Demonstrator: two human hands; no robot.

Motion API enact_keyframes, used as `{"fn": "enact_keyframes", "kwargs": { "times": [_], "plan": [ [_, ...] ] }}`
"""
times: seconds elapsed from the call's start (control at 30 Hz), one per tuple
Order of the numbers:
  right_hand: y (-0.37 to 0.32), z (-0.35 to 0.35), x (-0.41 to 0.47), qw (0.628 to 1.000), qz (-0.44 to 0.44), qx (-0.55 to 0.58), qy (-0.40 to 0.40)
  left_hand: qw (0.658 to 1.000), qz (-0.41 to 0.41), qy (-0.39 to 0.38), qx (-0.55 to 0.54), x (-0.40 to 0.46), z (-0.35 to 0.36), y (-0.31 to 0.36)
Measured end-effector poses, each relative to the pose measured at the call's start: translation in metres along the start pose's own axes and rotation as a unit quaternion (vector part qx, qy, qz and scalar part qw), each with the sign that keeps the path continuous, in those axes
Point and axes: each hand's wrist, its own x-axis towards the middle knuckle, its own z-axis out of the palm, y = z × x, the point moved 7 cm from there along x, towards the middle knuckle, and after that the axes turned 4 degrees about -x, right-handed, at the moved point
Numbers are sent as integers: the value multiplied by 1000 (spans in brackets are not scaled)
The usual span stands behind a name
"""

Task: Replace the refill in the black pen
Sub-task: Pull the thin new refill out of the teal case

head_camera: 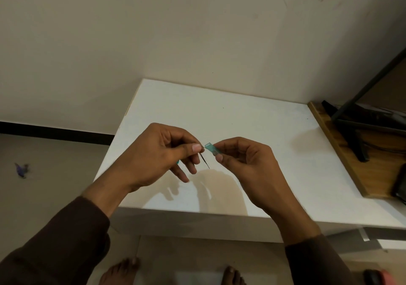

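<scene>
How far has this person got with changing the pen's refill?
Midway, it seems. The left hand pinches a thin dark refill; the right hand holds a teal pen piece, its open end towards the refill. Not yet done: sliding the refill in and closing the pen.

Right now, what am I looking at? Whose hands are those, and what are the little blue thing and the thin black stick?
There is no machine here, just a person. The one picture comes from a camera worn on the person's head, looking forward and down, so you see their own arms, hands and bare feet.

The left hand pinches a thin dark stick between thumb and finger. That is probably the pen's ink refill. A bit of teal also peeks out under this hand, but I cannot tell what it is.

The right hand holds a small see-through teal piece, likely a part of the pen. The two parts almost meet in the air above a white table.

Nothing else clearly lies on the white top. Beside it, on the right, is a wooden surface with dark things on it.
</scene>
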Motion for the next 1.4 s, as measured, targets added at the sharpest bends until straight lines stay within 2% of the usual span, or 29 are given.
{"fn": "enact_keyframes", "kwargs": {
  "times": [0.2, 0.7, 0.87, 1.13, 1.4],
  "plan": [
    [0, -1, 0, 1000, 5, -11, 0, 1000, 7, 18, -12, 0, -6, 2],
    [-6, 6, -3, 998, -17, -45, -27, 999, -25, -21, 18, -1, -2, 1],
    [-3, 4, -2, 999, -9, -23, -20, 999, -27, -21, -9, -2, -2, 4],
    [0, 5, -1, 1000, -11, -10, -22, 1000, -22, -16, 9, -2, -2, 9],
    [7, 11, 0, 995, 8, 87, -50, 999, -1, -24, 29, -2, 2, 17]
  ]
}}
